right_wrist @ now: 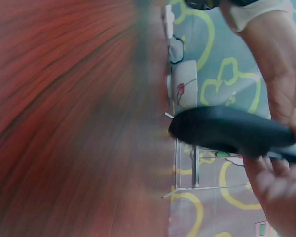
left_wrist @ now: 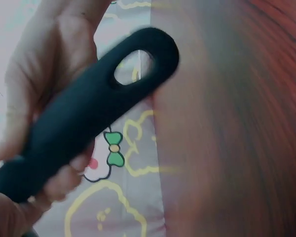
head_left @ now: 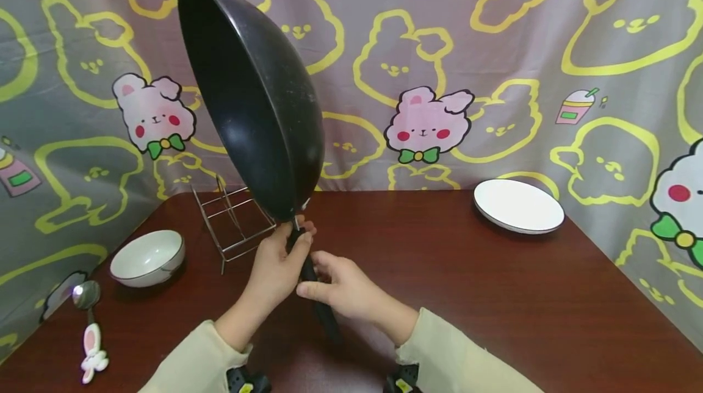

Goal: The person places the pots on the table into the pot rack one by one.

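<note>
While left grip (head_left: 276, 263) and right grip (head_left: 345, 288) held its handle (head_left: 327, 321), the wok (head_left: 293, 94) was aloft at eleven o'clock, not yet set down.

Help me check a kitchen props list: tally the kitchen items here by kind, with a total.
Cookware: 1 (black pan)
Dishes: 2 (white bowl, white plate)
Utensils: 1 (spoon with a rabbit-shaped handle)
Racks: 1 (metal wire rack)
Total: 5
</note>
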Tool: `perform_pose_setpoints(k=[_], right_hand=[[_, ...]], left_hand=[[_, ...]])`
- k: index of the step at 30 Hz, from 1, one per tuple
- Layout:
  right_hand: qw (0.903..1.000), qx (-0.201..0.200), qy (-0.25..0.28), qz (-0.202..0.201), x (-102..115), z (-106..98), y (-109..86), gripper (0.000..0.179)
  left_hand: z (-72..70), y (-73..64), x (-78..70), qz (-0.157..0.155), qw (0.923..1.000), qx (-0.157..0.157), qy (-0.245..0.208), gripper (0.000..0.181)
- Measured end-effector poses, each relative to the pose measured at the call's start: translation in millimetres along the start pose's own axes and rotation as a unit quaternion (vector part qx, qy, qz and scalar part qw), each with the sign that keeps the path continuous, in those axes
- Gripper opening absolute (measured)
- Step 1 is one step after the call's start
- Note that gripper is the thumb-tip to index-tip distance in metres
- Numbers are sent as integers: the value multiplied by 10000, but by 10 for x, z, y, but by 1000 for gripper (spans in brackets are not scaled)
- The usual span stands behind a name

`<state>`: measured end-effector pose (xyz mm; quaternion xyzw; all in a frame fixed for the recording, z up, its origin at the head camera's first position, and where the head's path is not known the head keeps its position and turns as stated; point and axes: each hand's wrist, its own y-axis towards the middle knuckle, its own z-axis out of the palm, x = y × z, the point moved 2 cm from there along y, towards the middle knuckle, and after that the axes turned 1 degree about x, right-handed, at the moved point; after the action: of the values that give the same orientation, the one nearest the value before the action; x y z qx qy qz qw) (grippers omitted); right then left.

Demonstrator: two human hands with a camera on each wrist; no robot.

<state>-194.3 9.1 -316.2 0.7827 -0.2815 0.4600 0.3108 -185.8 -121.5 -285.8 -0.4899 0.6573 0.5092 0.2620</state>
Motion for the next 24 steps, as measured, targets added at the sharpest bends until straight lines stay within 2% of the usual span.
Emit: perform_pose_setpoints(k=[2,4,8,11,14,18,24], right_hand=[[9953,322,878,266,-5,8,49,30],[9853,560,1571,375,-22,28,82,30],[9685,716,2350,411,-60,82,119,30],[9686,628,2364,437,-82,116,153,27],[9739,498,2155,503,-105,150,209,26],[9798,375,1879,566,-124,205,280,26],[9849,123,1601,647,-93,246,316,23]], left_hand=[[-27,4,19,8,9997,69,-253,33],[-47,2,45,31,9989,125,-446,34],[-71,-10,109,187,9966,163,-789,34],[-95,-18,145,335,9962,93,-797,35],[-153,-26,163,367,9983,7,-443,36],[-242,-41,165,152,9996,-73,235,38],[-292,-45,184,-157,9983,-66,559,37]])
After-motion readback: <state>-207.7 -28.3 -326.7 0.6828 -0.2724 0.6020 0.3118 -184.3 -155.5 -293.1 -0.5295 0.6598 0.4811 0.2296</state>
